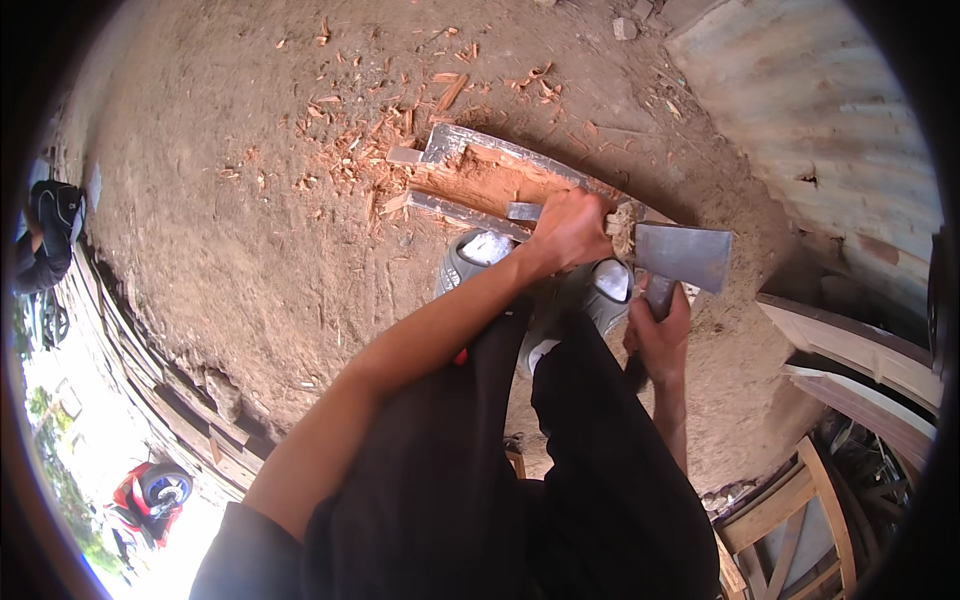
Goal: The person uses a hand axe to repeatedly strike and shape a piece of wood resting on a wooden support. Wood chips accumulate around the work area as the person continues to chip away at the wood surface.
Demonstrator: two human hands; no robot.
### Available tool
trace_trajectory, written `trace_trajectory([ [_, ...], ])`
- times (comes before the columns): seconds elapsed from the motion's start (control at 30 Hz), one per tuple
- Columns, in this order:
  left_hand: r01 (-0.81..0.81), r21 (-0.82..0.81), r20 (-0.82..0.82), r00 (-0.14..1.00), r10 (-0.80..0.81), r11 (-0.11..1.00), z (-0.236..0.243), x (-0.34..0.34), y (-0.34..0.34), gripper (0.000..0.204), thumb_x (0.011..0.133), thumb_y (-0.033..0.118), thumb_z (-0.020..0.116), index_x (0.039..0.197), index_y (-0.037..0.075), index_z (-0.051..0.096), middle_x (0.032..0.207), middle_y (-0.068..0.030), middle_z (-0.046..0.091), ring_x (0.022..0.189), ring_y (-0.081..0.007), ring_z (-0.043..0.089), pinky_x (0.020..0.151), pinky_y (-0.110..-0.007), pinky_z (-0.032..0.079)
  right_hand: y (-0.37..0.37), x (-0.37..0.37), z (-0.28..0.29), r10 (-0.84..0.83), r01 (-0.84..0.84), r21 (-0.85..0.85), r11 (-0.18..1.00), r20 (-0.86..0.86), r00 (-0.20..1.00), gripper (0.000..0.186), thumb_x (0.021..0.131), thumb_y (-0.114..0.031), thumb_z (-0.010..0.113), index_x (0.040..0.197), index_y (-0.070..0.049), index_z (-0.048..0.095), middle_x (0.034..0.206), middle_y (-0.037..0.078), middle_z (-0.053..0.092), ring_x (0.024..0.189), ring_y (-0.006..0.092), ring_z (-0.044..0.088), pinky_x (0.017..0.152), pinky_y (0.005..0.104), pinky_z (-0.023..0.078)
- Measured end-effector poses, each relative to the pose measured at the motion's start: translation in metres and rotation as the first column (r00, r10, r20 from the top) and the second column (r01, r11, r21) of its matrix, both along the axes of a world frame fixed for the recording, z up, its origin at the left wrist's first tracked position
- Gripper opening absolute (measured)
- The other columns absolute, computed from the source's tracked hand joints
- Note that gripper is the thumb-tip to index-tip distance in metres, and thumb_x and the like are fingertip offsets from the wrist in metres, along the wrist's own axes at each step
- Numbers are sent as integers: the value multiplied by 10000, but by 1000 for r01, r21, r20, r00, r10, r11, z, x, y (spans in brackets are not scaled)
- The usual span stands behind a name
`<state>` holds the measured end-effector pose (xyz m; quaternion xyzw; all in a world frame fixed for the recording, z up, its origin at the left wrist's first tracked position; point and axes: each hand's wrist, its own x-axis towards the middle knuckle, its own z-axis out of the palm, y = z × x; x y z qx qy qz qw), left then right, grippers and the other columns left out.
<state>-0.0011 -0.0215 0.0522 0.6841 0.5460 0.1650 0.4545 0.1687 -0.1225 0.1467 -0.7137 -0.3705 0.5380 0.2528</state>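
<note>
A weathered plank (450,186) with a hollowed, reddish middle lies on the dirt before my grey shoes (455,268). My left hand (570,225) is closed on a chisel, its flat metal blade (522,210) over the hollow and its frayed wooden handle end (622,220) poking out rightward. My right hand (660,335) grips the handle of a hatchet, whose broad steel head (685,255) sits just right of the chisel handle's end; whether they touch I cannot tell.
Wood shavings (350,160) litter the ground. A corrugated sheet (800,120) leans at the upper right, with boards (850,335) and a wooden frame (780,500) below it. At the left edge are a person in dark clothes (45,235), stacked planks (150,360) and a red motorbike (140,510).
</note>
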Motion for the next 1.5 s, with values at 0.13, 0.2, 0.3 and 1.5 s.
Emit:
trace_trajectory([
  [0.13, -39, 25, 45, 998, 38, 999, -3, 3, -2, 219, 670, 157, 692, 854, 48, 741, 795, -262, 709, 831, -445, 720, 805, -518, 574, 4, 9, 4, -169, 194, 117, 974, -194, 966, 218, 944, -11, 575, 1154, -27, 517, 680, 40, 542, 453, 121, 515, 413, 294, 407],
  [0.2, -41, 63, 26, 999, 39, 997, -5, 5, -2, 228, 671, 158, 692, 864, 48, 743, 807, -260, 715, 833, -443, 720, 802, -519, 575, -1, -7, 1, -216, 234, 106, 966, -160, 963, 208, 949, -10, 557, 1153, -25, 518, 683, 42, 538, 463, 116, 522, 419, 288, 408],
  [0.3, -29, 63, 4, 1000, 28, 998, -4, 7, -2, 238, 674, 163, 692, 875, 49, 746, 826, -253, 722, 843, -439, 723, 799, -516, 577, -9, -5, -14, -69, 69, 5, 998, -31, 997, 195, 951, -6, 563, 1139, -30, 519, 689, 44, 541, 467, 112, 521, 421, 286, 412],
  [1.5, 17, 61, -83, 996, -12, 998, -8, 2, -6, 218, 701, 182, 713, 865, 39, 732, 826, -237, 728, 857, -418, 731, 788, -519, 569, 13, 5, 17, -125, 119, -52, 992, -124, 984, 243, 931, 6, 542, 1160, -56, 492, 672, 10, 473, 455, 102, 446, 407, 294, 395],
])
